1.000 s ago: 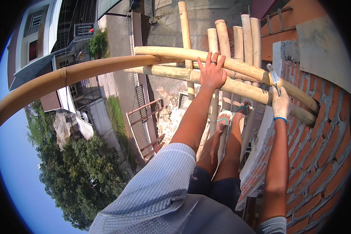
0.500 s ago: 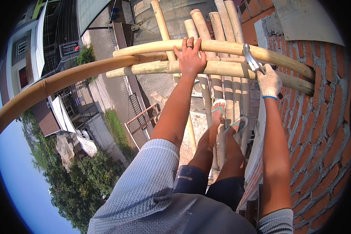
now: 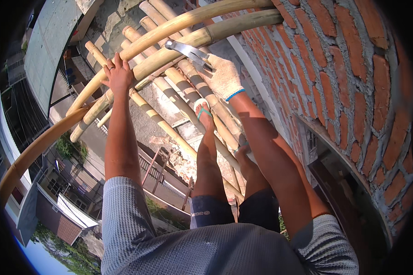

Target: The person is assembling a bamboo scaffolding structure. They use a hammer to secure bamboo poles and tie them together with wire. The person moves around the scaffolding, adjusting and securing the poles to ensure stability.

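My left hand [image 3: 119, 75] is bare, with a ring on one finger. Its fingers curl over the pale upper bamboo pole [image 3: 170, 26], while the palm lies against the lower bamboo pole [image 3: 158, 62]. In my right hand [image 3: 222, 75], gloved in cream knit with a blue cuff, is a hammer [image 3: 188, 48]. Its shiny metal head rests over or just above the lower pole; the glove hides most of the handle. Both poles reach the brick wall at their far right ends. A browner bamboo pole [image 3: 36, 146] runs off to the lower left from beside my left hand.
Beneath me, several bamboo poles [image 3: 170, 96] form a platform, with my sandalled feet [image 3: 204, 112] on it. To the right rises a rough brick wall [image 3: 335, 68]. Far below on the left are a fence [image 3: 163, 181], a street and houses.
My view has swung toward the brick wall, so the poles now slant up to the right. My left hand still rests on the poles; the hammer stays in my right hand, now nearer the left hand.
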{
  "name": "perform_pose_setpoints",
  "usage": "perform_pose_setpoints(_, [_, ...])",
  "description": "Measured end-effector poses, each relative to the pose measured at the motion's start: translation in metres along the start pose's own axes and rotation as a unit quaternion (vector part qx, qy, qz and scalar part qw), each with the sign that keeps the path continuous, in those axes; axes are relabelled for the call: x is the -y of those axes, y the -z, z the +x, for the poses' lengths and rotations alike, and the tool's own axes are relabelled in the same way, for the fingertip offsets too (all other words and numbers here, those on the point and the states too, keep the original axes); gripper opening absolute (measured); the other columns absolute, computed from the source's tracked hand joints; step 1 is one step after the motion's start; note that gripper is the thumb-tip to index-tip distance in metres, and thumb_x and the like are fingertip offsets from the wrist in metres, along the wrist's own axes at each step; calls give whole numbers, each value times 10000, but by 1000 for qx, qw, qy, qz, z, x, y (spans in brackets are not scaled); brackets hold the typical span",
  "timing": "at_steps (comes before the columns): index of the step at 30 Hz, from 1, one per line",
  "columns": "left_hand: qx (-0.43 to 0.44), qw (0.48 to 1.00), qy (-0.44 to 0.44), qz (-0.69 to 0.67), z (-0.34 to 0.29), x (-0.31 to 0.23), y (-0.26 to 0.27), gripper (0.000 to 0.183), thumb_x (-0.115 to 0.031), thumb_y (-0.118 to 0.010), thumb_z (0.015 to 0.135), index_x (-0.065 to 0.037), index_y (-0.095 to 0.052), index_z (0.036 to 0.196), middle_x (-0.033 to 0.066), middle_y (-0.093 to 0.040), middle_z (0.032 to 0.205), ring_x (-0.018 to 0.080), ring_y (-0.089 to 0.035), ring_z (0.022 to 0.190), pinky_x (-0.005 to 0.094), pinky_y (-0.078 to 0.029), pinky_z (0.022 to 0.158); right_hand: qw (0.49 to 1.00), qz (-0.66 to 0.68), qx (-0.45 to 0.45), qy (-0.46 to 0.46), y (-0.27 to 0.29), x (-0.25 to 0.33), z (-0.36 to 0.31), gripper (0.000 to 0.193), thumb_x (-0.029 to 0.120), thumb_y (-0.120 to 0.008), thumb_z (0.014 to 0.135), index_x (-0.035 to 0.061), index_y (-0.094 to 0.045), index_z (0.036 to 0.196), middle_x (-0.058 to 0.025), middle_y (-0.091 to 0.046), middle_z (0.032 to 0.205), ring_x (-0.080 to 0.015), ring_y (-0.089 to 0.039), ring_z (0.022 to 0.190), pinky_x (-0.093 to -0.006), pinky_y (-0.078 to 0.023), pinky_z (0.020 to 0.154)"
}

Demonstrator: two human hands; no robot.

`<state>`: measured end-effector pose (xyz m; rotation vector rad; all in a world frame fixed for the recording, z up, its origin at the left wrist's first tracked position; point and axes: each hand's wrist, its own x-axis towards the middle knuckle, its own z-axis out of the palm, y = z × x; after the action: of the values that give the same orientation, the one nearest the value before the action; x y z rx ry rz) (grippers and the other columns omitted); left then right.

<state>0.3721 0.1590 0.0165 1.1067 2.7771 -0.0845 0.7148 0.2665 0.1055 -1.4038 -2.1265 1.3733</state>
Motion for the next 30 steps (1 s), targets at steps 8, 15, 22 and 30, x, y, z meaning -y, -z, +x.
perform_pose_setpoints(8, [15,988,-129,-82,-155,-51,-15,576,-355,-559,1049,-177,-413,1578,181,-335,1660,395,-288,1537,692,-256,1165,954,-168,75,-235,90,-99,-296,488,519,-631,939,99,-718,1171,-241,-723,964,-409,-711,913,-507,-559,816])
perform_pose_setpoints(15, [208,832,-146,-493,-313,-198,68,314,-194,-561,1063,-19,-675,1297,174,-693,1297,257,-664,1203,375,-509,1003,875,-239,75,-414,213,-177,-480,536,529,-589,966,48,-682,1186,-257,-712,1114,-430,-666,1106,-526,-524,938])
perform_pose_setpoints(22, [-91,598,-559,-567,-456,-421,225,546,-105,-701,948,-53,-526,1463,209,-396,1586,369,-372,1486,495,-322,1191,854,-7,-121,-507,277,-272,-581,200,197,-626,946,2,-584,966,-167,-645,795,-305,-670,712,-440,-520,656])
perform_pose_setpoints(30, [-334,382,-682,-527,-556,-535,328,867,-157,-768,902,-27,-250,1586,253,-173,1664,384,-146,1571,519,-152,1261,778,66,-254,-571,280,-341,-620,230,181,-623,876,-14,-621,998,-83,-562,639,-225,-550,516,-409,-470,520])
